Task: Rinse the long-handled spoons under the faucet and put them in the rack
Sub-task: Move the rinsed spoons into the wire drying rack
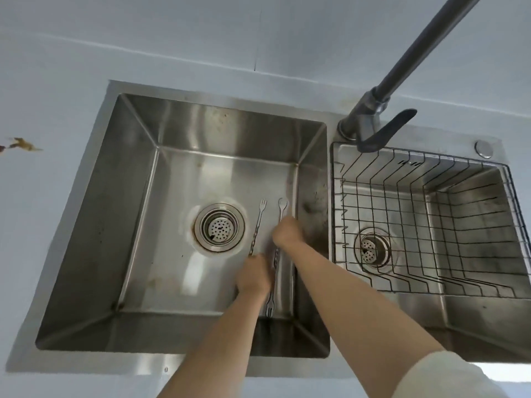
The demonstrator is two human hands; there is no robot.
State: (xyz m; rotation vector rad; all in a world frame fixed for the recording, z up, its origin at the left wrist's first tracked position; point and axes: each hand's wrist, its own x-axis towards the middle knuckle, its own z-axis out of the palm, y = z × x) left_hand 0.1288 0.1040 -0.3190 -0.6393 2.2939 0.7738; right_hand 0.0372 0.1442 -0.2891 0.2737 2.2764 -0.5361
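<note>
Pale blue countertop is surrounding a stainless double sink (94, 254); the larger left basin is holding the utensils, the right basin is carrying a black wire rack (431, 225) that is sitting empty. The faucet (402, 81) is rising from the divider, spout running out of frame top right, and no water is showing, so judging by this the rinse is not yet started.

Both hands are working down on the basin floor, right of the drain strainer (219, 227). The left hand (254, 275) is closing around the lower part of the left spoon (258, 222), fingers curled together on the twisted shaft. The right hand (287, 231) is bunching over the upper shaft of the right spoon (282, 206); exact finger contact is hidden (knuckles are blocking it), so whether it is pinching cannot be told.

Likely reason for the low reach: thin utensils lying flat on steel need picking up at the stem.

Both spoons are looking slim, silver, with spiral-twisted handles; small tips are pointing away, and a fork-like end (269, 307) is sticking out near the front wall, just beside the left wrist.
</note>
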